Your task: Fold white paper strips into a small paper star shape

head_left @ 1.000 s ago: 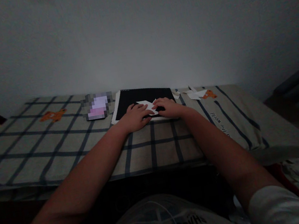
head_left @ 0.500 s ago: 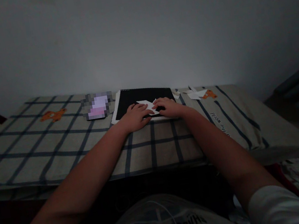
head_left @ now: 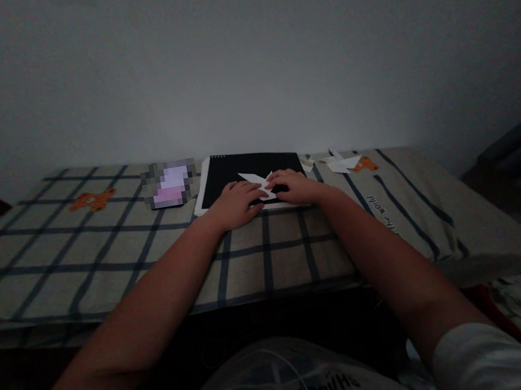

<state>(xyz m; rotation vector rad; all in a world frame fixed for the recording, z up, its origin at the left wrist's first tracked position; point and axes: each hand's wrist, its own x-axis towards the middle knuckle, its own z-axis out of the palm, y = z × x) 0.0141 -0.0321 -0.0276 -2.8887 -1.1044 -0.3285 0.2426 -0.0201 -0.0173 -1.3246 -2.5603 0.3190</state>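
A piece of folded white paper [head_left: 256, 178] lies over a black-covered pad [head_left: 227, 172], its pointed flaps spreading away from me. My left hand [head_left: 240, 203] is closed on the paper's near left part, fingers bent and pressing it down. From the other side my right hand [head_left: 292, 188] grips the right part, its fingertips close to the left ones. Both hands hide much of the paper's near edge and folds. White sheet edges show under the pad's black cover on the left.
Checked cloth [head_left: 162, 238] covers the table, which backs onto a grey wall [head_left: 238, 59]. Left of the pad lies a blurred-out phone-like thing [head_left: 172, 186]. Another folded white paper piece [head_left: 339, 164] sits to the right, beside an orange bear print [head_left: 365, 165].
The left flap of the paper now stands slightly higher, and my left fingers have shifted a little. My right hand has barely moved.
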